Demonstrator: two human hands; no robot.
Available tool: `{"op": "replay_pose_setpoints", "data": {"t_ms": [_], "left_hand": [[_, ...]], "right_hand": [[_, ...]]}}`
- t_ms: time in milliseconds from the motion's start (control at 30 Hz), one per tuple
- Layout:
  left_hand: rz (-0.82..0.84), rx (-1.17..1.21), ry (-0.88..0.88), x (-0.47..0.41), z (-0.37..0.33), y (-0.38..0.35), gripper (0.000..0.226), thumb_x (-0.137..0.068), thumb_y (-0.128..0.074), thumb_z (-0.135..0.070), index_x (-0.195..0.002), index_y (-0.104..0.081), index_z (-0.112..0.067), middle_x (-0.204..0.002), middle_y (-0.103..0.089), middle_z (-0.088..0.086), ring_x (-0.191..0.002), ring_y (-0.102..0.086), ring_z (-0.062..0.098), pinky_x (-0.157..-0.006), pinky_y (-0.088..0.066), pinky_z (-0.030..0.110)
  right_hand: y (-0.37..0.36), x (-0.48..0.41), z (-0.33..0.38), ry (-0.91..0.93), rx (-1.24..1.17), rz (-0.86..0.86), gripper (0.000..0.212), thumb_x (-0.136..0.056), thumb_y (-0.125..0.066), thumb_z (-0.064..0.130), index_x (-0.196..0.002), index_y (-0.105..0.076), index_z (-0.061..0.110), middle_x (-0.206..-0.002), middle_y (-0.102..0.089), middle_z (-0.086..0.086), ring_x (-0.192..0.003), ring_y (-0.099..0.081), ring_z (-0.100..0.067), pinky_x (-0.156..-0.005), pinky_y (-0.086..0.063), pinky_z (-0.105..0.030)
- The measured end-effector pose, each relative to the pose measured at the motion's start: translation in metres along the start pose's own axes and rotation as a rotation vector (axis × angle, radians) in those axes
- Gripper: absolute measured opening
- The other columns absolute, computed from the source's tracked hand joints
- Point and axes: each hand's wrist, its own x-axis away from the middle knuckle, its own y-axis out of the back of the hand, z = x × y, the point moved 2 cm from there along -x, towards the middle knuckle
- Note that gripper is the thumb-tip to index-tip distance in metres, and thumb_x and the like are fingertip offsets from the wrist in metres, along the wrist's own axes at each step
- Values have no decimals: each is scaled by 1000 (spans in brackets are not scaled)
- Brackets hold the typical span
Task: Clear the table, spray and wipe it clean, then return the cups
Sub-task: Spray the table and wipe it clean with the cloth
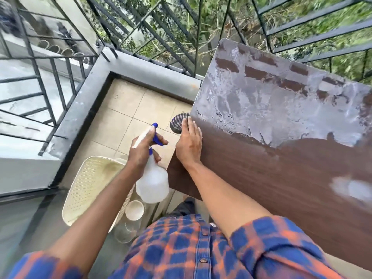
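The brown wooden table fills the right side; its far half shines wet with streaks. My right hand lies flat on the table's left edge, pressing a dark striped cloth that sticks out past the edge. My left hand is shut on a white spray bottle with a blue trigger, held off the table to its left. A white cup and a clear glass stand low down below the bottle, beside the chair.
A cream perforated plastic chair stands left of the table. Dark metal railings enclose the balcony, with a grey ledge along the tiled floor. Greenery lies beyond the railings.
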Motion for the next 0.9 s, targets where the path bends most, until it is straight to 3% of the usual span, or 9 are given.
{"op": "replay_pose_setpoints", "data": {"t_ms": [167, 267, 400, 533, 633, 733, 800, 900], "left_hand": [[10, -25, 25, 1, 1, -7, 49, -103, -47, -49, -93, -68, -7, -101, -78, 9, -43, -52, 27, -59, -46, 35], [17, -22, 21, 2, 2, -9, 46, -103, -47, -50, -89, -68, -11, -101, -78, 8, -44, -53, 28, -61, -46, 37], [32, -16, 23, 1, 5, -9, 42, -104, -47, -49, -83, -68, -18, -102, -77, 8, -43, -51, 27, -65, -46, 41], [29, -17, 28, 4, 8, -7, 43, -104, -48, -48, -84, -68, -16, -103, -77, 11, -43, -50, 27, -65, -45, 43], [9, 3, -9, 6, 5, -3, 44, -105, -48, -43, -85, -69, -10, -101, -74, 19, -45, -50, 29, -56, -46, 37], [-5, 2, -60, 7, -1, 4, 46, -105, -49, -41, -89, -68, -3, -99, -73, 23, -50, -50, 31, -49, -45, 33], [-3, -5, -78, 7, -3, 9, 46, -106, -48, -40, -91, -67, -1, -98, -74, 22, -49, -49, 30, -48, -45, 32], [-14, -21, -61, 5, -1, 14, 50, -106, -47, -42, -94, -67, 2, -99, -75, 19, -45, -49, 29, -50, -46, 31]], "right_hand": [[36, -7, -24, -132, -234, -241, 53, -99, -47, 4, -152, -42, 9, -159, -39, -10, -147, -35, -26, -121, -30, -42], [63, 15, -81, -237, -131, -346, 54, -99, -47, 5, -152, -42, 12, -160, -37, -8, -147, -35, -27, -121, -29, -44], [55, 52, -114, -244, 89, -282, 56, -100, -46, 5, -155, -35, 8, -163, -29, -16, -149, -29, -33, -124, -19, -49], [14, 50, -56, -77, 111, -168, 74, -87, -46, -8, -157, -28, 7, -166, -20, -17, -153, -19, -33, -126, -9, -47], [-15, 36, 0, 120, 69, -16, 81, -76, -49, -16, -154, -33, 2, -162, -27, -20, -151, -24, -36, -125, -14, -49], [-26, 12, 32, 175, -39, 55, 74, -80, -57, -12, -151, -39, 1, -159, -35, -21, -148, -31, -36, -123, -22, -46], [-18, 2, 39, 150, -91, 24, 70, -91, -59, -1, -155, -32, 5, -162, -28, -20, -150, -25, -33, -122, -23, -42], [11, 4, 20, 140, -156, -78, 62, -92, -47, -7, -152, -41, 7, -159, -34, -20, -148, -29, -33, -122, -26, -44]]}}
